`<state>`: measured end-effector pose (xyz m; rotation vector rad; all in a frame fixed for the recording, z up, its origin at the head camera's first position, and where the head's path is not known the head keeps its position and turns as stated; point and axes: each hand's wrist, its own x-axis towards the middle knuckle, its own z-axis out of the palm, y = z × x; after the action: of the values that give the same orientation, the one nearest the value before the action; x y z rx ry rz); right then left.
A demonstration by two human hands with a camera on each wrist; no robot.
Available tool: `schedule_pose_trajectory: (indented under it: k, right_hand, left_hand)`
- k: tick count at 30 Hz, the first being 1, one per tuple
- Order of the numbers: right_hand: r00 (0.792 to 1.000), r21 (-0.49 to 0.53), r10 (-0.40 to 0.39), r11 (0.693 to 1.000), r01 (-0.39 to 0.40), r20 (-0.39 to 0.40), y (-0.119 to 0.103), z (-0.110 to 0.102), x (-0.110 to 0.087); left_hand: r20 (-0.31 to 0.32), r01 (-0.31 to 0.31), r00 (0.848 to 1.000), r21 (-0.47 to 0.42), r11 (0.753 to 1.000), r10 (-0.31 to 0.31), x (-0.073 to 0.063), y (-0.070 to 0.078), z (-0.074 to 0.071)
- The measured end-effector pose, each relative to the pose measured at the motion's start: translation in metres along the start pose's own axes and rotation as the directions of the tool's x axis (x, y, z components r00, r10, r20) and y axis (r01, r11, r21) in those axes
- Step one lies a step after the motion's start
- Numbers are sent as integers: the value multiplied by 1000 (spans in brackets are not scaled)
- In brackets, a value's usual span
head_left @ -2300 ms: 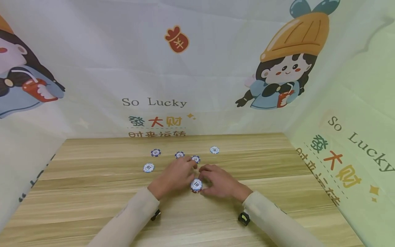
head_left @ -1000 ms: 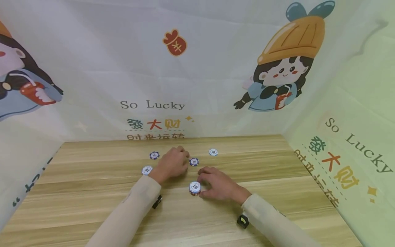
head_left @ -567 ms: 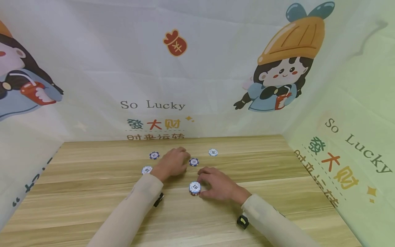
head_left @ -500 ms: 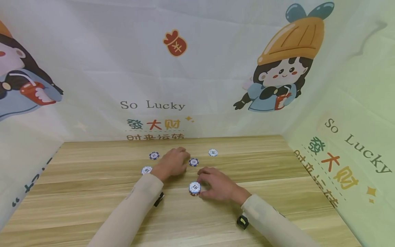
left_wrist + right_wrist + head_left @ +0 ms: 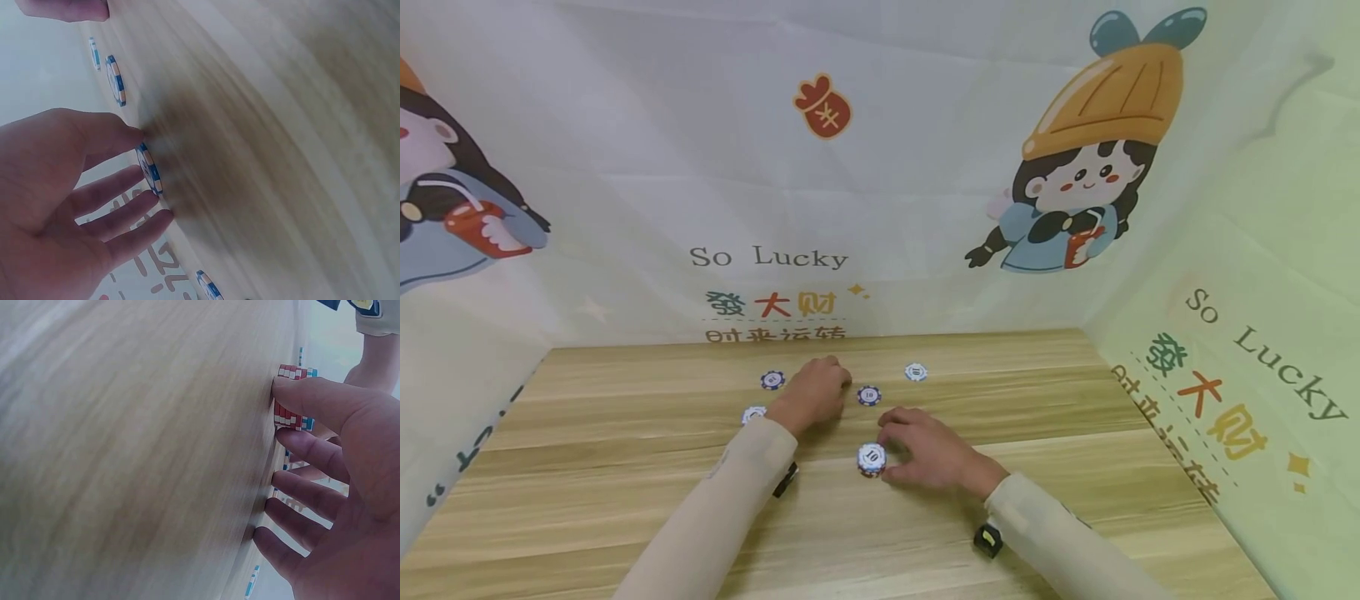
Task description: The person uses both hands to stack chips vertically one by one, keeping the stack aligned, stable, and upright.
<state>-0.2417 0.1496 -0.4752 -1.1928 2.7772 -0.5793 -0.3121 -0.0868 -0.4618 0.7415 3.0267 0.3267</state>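
Note:
My left hand (image 5: 816, 392) reaches down to the tabletop beyond the stack. In the left wrist view its thumb and fingers sit at opposite edges of a blue-and-white poker chip (image 5: 149, 167), which the hand covers in the head view. My right hand (image 5: 928, 446) holds a short stack of poker chips (image 5: 871, 458) between thumb and index finger, the other fingers spread above the wood. White and light blue chips with a "10" top this stack, and red-and-white ones (image 5: 285, 414) lie beneath, as the right wrist view shows.
Single chips lie flat around the hands: a dark blue one (image 5: 869, 395) between them, a light blue one (image 5: 916, 372) far right, a dark blue one (image 5: 772, 380) far left, and a light blue one (image 5: 753, 414) partly behind the left sleeve. A printed cloth (image 5: 910, 208) encloses the wooden table.
My left hand has left the stack and moved away and leftward onto the far dark blue chip, then shifted slightly left. The right hand has stayed at the stack.

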Motion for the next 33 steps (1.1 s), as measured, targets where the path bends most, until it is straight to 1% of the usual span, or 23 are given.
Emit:
schedule_pose_trajectory:
  k: [5, 14, 20, 27, 33]
  right_hand:
    - [1000, 4, 6, 1000, -6, 9, 0, 0, 0]
    - [1000, 6, 9, 1000, -9, 10, -2, -2, 0]
    - [1000, 1, 5, 1000, -5, 6, -2, -1, 0]
    - [1000, 9, 5, 1000, -6, 8, -1, 1, 0]
    - [1000, 15, 11, 1000, -11, 10, 0, 1, 0]
  left_hand:
    - [0, 10, 1000, 13, 1000, -10, 1, 0, 0]
    - [-31, 12, 999, 16, 1000, -12, 0, -1, 2]
    - [-45, -1, 999, 33, 999, 2, -2, -2, 3]
    - [-28, 15, 1000, 33, 999, -14, -5, -4, 5]
    - [-22, 7, 1000, 38, 999, -6, -10, -5, 6]
